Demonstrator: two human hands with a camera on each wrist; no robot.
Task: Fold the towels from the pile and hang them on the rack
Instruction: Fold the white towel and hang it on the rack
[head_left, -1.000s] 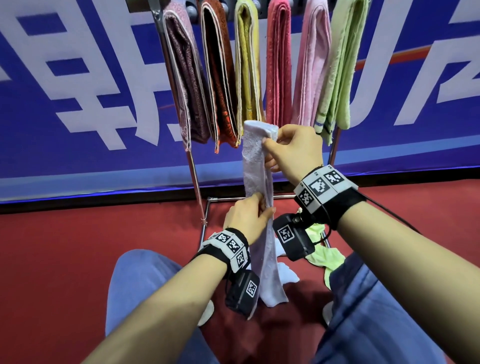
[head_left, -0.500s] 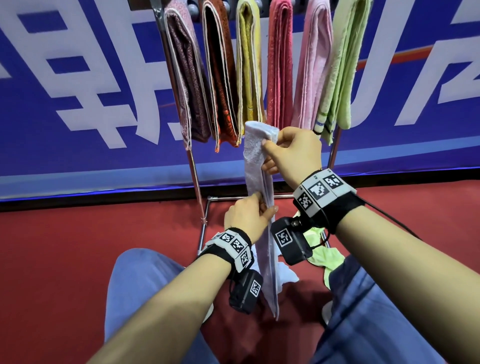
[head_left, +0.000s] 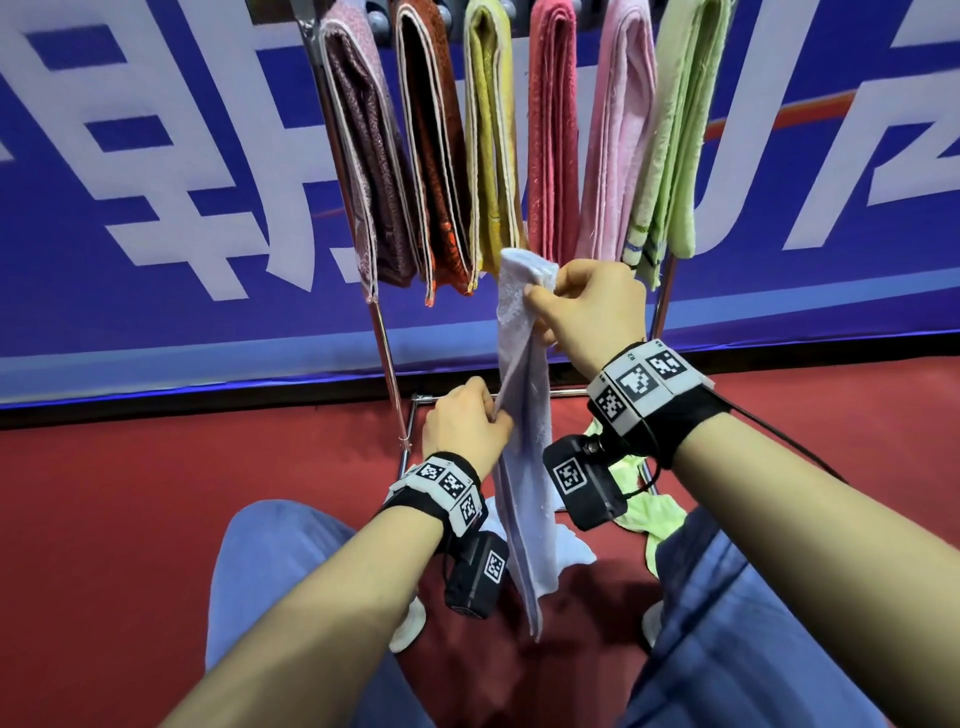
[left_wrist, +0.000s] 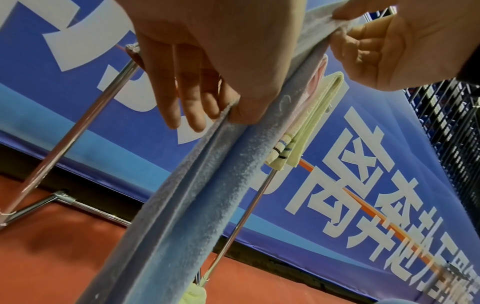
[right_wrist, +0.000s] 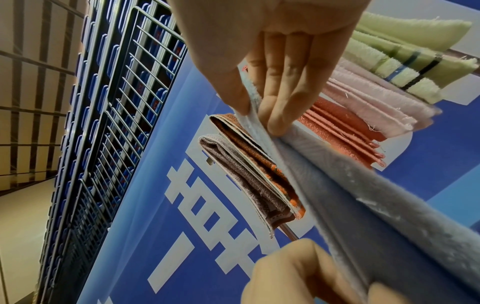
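- Right hand: pinches the top end of the pale blue towel between thumb and fingers, holding it up just in front of the lower ends of the hung towels.
- Left hand: pinches the towel's left edge lower down, thumb on the near face and fingers behind, so the long edges meet in a narrow strip.
- Change over the last second: the lower tail of the towel, which flared out wide to the right, now hangs straighter and slimmer below the left wrist; both hands have kept nearly the same places. The lengthwise fold therefore looks close to settled.
- Position of the towel: vertical, held in the air between the person's knees and the rack, touching neither the rack nor the floor as far as can be seen.
- Rack: six folded towels hang side by side from its top bar, from brown on the left to green on the right.
- Pile: a white cloth and a yellow-green cloth lie on the red floor behind the held towel, so more towels remain.
- Next step, as a judgement: the strip probably needs halving over the bar; a free place on the bar is not visible in these views.
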